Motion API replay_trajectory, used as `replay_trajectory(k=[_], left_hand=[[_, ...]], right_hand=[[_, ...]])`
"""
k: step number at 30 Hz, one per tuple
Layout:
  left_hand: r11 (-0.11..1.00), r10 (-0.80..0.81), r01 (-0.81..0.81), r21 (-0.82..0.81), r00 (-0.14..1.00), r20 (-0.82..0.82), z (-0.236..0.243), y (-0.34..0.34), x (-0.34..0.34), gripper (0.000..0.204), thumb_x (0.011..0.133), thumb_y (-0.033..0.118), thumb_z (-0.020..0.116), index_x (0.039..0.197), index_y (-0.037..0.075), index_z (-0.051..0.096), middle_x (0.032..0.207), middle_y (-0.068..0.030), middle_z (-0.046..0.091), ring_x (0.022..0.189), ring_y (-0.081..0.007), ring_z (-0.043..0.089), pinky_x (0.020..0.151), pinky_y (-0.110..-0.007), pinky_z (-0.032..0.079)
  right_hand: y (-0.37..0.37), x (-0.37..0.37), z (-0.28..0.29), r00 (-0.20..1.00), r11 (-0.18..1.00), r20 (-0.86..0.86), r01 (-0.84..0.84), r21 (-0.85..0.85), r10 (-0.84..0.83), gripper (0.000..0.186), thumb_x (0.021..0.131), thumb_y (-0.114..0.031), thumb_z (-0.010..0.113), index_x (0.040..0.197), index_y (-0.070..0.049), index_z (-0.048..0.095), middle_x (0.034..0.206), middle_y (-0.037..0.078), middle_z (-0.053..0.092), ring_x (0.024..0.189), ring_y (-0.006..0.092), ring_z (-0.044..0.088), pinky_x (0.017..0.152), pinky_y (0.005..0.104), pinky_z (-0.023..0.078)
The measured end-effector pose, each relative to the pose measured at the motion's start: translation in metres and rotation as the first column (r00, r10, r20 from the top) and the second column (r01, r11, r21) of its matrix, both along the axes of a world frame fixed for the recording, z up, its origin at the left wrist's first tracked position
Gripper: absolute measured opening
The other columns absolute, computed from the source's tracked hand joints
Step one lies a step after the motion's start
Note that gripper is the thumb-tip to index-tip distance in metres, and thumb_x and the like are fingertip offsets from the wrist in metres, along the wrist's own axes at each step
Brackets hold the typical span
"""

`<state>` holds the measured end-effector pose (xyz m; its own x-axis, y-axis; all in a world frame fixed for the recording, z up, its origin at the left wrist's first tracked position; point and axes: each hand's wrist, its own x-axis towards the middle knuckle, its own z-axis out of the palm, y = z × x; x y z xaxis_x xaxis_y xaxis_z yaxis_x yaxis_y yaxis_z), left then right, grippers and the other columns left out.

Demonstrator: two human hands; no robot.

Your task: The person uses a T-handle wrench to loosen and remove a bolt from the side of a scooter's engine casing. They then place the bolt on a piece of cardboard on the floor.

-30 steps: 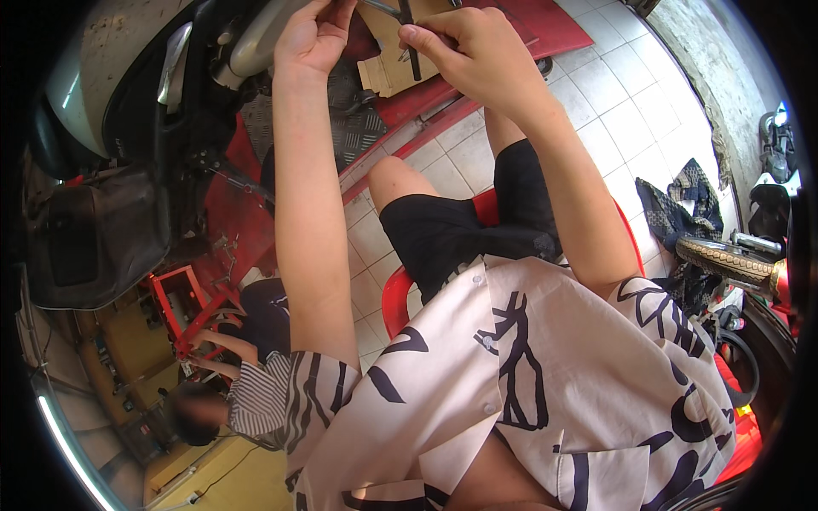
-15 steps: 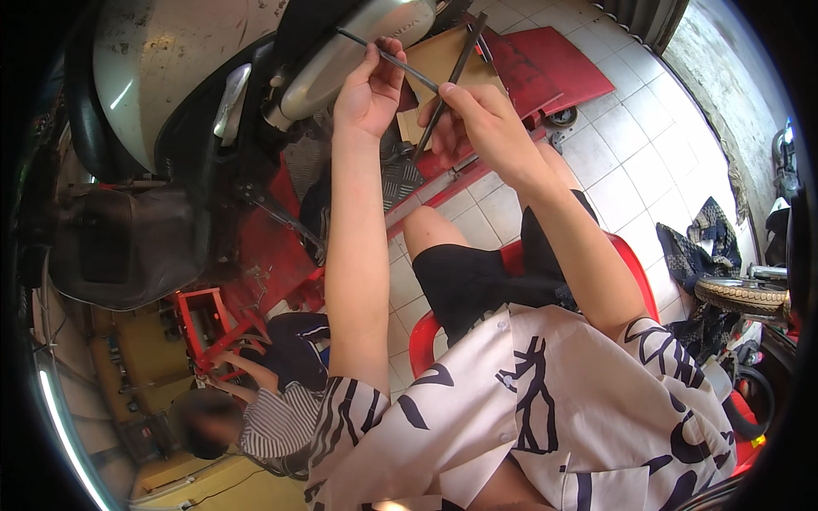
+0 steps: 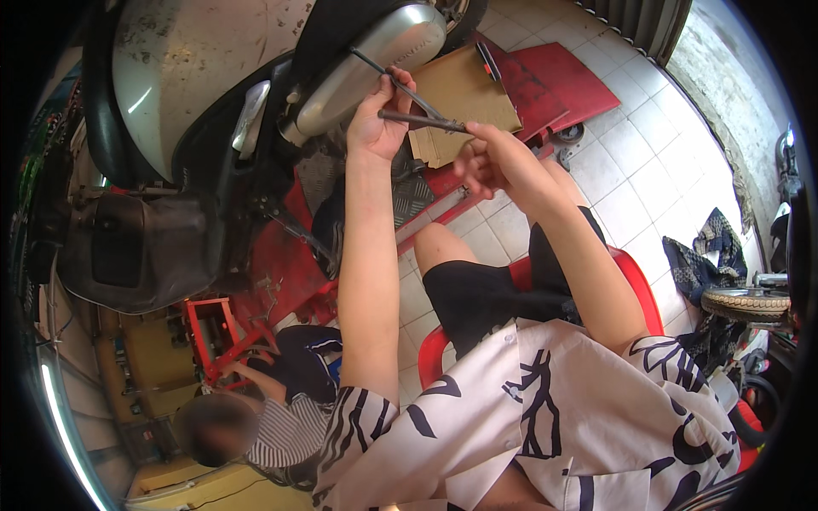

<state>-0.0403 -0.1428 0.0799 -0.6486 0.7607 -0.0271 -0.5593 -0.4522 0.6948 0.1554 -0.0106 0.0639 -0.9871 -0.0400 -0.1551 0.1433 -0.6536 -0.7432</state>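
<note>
A dark metal T-handle wrench (image 3: 417,101) reaches from the silver engine cover (image 3: 375,64) of a scooter toward me. My left hand (image 3: 381,119) is closed round its long shaft, fingers and thumb together. The far tip of the shaft lies over the cover; what it meets there cannot be made out. The crossbar points left to right. At its right end, my right hand (image 3: 497,162) touches the bar with a fingertip, its other fingers loosely bent, apart and slightly blurred.
Under my hands lies a flattened cardboard piece (image 3: 477,98) on a red metal lift platform (image 3: 562,85). A person in a striped top (image 3: 294,430) crouches at lower left beside a red frame (image 3: 209,328). A wheel (image 3: 745,304) rests at the right.
The wrench's crossbar has turned from steeply slanted to nearly level. My right hand has shifted from the middle of the crossbar to its right end. The left hand keeps hold of the shaft.
</note>
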Motion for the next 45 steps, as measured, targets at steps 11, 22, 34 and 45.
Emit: replay_trajectory(k=[11,22,34,45], left_hand=[[0.912,0.313,-0.314,-0.264,0.948,-0.046,0.017,0.006,0.011,0.017,0.080,0.009,0.075,0.090,0.005,0.063,0.082,-0.0055,0.067,0.077,-0.0165,0.067,0.064,-0.023,0.058],[0.860,0.343,-0.353,-0.369,0.935,-0.093,0.031,0.011,0.017,0.016,0.079,0.005,0.075,0.089,0.003,0.064,0.079,-0.0062,0.067,0.074,-0.0167,0.067,0.062,-0.022,0.058],[0.888,0.296,-0.301,-0.349,0.953,-0.068,0.030,0.005,0.006,0.015,0.081,0.007,0.073,0.091,0.002,0.062,0.085,-0.0094,0.066,0.079,-0.0196,0.068,0.068,-0.026,0.060],[0.987,-0.016,0.024,-0.158,0.999,0.048,0.017,0.001,0.014,0.020,0.099,0.022,0.048,0.107,0.006,0.057,0.103,-0.0039,0.062,0.094,-0.0153,0.060,0.088,-0.027,0.049]], right_hand=[[0.016,0.015,0.009,0.627,0.173,-0.690,0.773,0.611,-0.362,0.020,0.075,-0.021,0.068,0.084,-0.005,0.060,0.054,0.002,0.044,0.046,0.0147,0.045,0.047,0.0293,0.036],[0.009,0.004,0.044,0.410,-0.258,-0.903,0.865,0.430,-0.130,0.030,0.058,-0.011,0.074,0.084,-0.013,0.062,0.080,0.000,0.057,0.092,0.0195,0.053,0.091,0.0365,0.033],[-0.012,-0.032,0.023,0.813,0.558,-0.567,0.533,0.636,-0.130,0.025,0.080,-0.020,0.072,0.081,-0.008,0.050,0.058,0.004,0.047,0.056,0.0168,0.045,0.072,0.0302,0.037],[-0.057,-0.050,0.032,0.930,0.665,-0.337,-0.160,-0.730,-0.146,0.042,0.100,-0.045,0.036,0.075,-0.012,0.041,0.054,-0.001,0.030,0.052,0.0137,0.034,0.070,0.0303,0.038]])
